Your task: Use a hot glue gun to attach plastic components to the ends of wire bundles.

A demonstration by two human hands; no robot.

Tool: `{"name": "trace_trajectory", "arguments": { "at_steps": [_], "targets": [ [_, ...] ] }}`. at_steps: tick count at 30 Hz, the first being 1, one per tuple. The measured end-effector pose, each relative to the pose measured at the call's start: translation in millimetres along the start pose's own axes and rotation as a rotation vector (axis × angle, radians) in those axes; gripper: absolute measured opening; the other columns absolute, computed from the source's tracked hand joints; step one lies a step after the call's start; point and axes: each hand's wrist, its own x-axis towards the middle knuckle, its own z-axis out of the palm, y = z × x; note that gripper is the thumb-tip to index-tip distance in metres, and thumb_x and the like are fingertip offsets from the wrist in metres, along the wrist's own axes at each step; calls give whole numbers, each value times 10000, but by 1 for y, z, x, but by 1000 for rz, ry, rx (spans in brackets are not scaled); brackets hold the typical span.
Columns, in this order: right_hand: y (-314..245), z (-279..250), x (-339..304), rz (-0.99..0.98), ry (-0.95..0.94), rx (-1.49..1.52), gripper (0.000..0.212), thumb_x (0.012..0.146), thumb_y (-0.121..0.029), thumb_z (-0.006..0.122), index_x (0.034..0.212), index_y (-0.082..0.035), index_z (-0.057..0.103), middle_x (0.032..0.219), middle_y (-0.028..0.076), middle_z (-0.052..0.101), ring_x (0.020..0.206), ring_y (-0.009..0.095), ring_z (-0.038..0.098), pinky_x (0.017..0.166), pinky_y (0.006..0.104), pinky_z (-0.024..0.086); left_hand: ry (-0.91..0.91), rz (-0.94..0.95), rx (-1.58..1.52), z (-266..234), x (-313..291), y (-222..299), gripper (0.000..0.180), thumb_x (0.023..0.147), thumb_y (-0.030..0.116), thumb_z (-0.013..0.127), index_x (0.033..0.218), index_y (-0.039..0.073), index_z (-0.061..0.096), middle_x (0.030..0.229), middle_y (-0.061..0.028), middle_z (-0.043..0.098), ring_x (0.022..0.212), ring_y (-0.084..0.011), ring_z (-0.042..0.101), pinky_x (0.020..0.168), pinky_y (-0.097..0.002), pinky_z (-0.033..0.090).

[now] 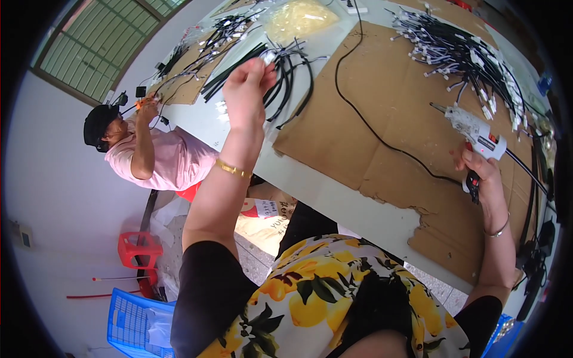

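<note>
My left hand (248, 86) reaches out over the white table, its fingers pinched together around a small white connector (269, 57). Just beyond and beside it lies a loose bundle of short black cables (288, 80) with stripped, pale ends. Whether the connector is joined to one of those cables, I cannot tell. My right hand (480, 170) is wrapped around the handle of a white hot glue gun (476, 130) with a black trigger part. Its nozzle points to the upper left, above the cardboard, and a black cord runs from its back.
Brown cardboard (376, 131) covers much of the table (334, 197), crossed by a thin black cord (358, 113). A cable pile with white connectors (465, 56) lies far right. A clear bag of yellowish pieces (301, 22) sits at the back. At left, a co-worker (158, 149) handles something orange.
</note>
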Motion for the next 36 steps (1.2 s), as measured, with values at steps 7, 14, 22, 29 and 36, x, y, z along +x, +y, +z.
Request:
{"name": "trace_trajectory", "arguments": {
  "at_steps": [7,14,22,29,36],
  "targets": [
    [-2,3,-3,47,8,9,204,732,-251,570,734,-56,510,613,21,490,605,120,471,860,366,390,-50,91,248,-33,-52,-33,192,829,120,571,928,-44,563,790,-83,616,677,-133,594,624,-222,482],
    [-7,7,-2,39,-18,5,195,754,-240,560,747,-49,520,612,19,487,612,122,478,861,353,394,-85,217,606,-34,-85,-42,157,823,80,574,913,-48,569,795,-53,616,704,-93,580,639,-193,456],
    [6,-7,-2,28,-96,61,257,731,-187,584,887,13,545,647,44,533,687,139,522,788,288,405,-143,688,1151,-39,-94,-32,135,703,75,637,813,20,583,681,-122,595,655,-294,563,623,-357,451],
    [11,-5,0,21,-51,32,335,719,-227,599,921,31,525,633,46,521,664,143,524,840,319,404,-135,818,1226,-52,-97,-36,155,696,99,654,832,42,606,718,-93,585,696,-263,536,636,-354,438],
    [11,0,1,-25,-44,-35,301,722,-333,566,790,-44,518,581,8,464,575,110,457,803,319,402,-126,716,1245,-58,-96,-38,168,691,104,657,838,41,607,759,-100,585,725,-273,540,638,-350,443]
  ]
}}
